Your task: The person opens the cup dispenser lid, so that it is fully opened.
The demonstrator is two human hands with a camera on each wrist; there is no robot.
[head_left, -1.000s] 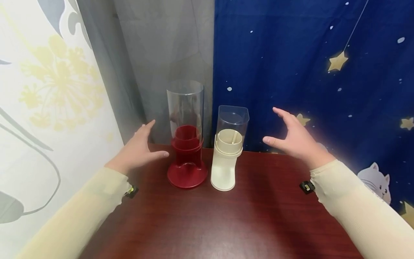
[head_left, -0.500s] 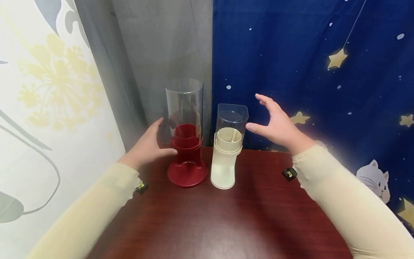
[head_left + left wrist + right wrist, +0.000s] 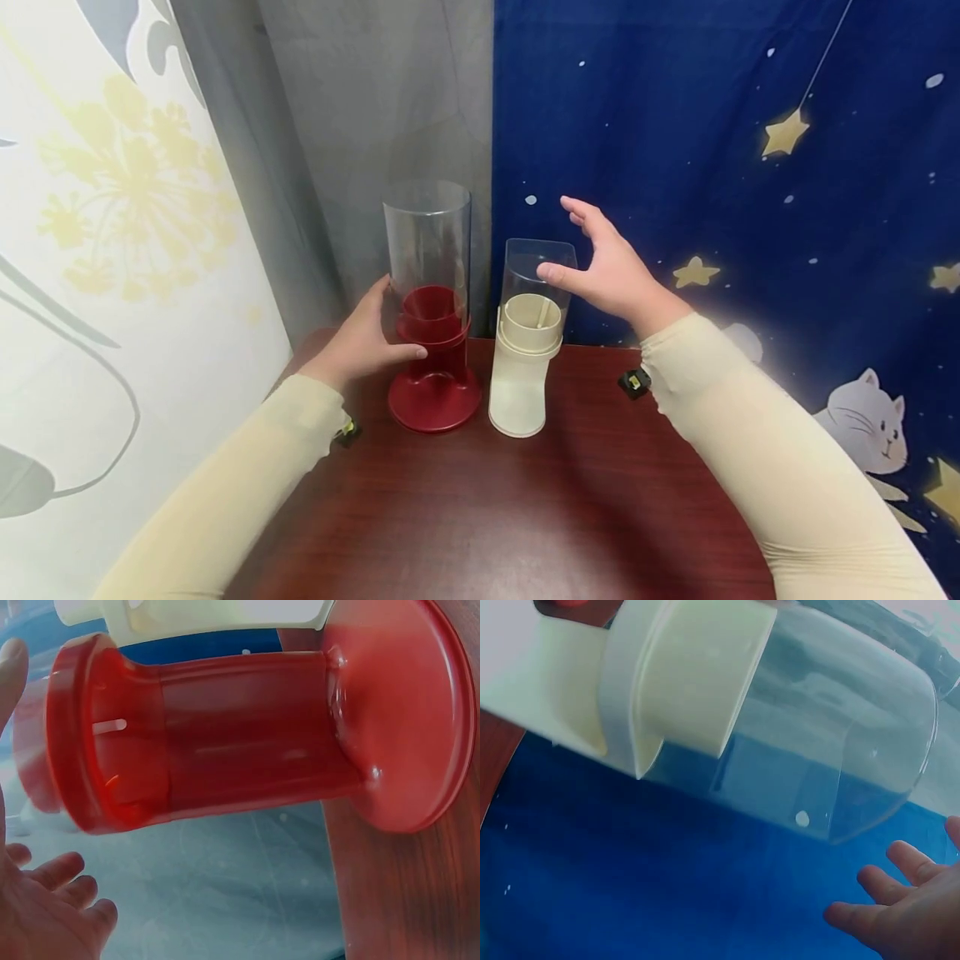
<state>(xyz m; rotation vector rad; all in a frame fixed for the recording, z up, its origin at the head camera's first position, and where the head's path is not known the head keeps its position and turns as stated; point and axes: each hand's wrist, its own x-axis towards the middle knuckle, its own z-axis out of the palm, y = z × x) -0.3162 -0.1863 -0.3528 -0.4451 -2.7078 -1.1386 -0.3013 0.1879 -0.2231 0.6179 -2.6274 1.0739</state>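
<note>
1. Your left hand [image 3: 360, 340] is at the left of the red stand [image 3: 431, 406]. Thumb and fingers spread, nothing gripped; in the head view the thumb crosses in front of the stand. Left wrist view shows fingers near its collar with a gap. Thumb contact: cannot tell.
2. Red stand upright on the table [image 3: 480, 508], round base down, a tall see-through tube [image 3: 427, 237] rising from its collar.
3. Your right hand [image 3: 615, 275] hangs raised at the right of the cream stand [image 3: 517, 396], thumb and fingers apart, holding nothing. In the head view your thumb overlaps the see-through cup [image 3: 522, 268] on top; the right wrist view has your fingers just beyond its rim, not touching.
4. Cream stand upright too, just right of the red one, not touching it. A thin strip [image 3: 543, 315] shows inside its ring.
5. Your hands are well apart, both stands between them.
6. Behind: grey curtain [image 3: 405, 92] left, blue curtain [image 3: 637, 125] right, printed with stars and a cat [image 3: 870, 425].
7. Both your sleeves are pale; right sleeve [image 3: 720, 417] creased.
</note>
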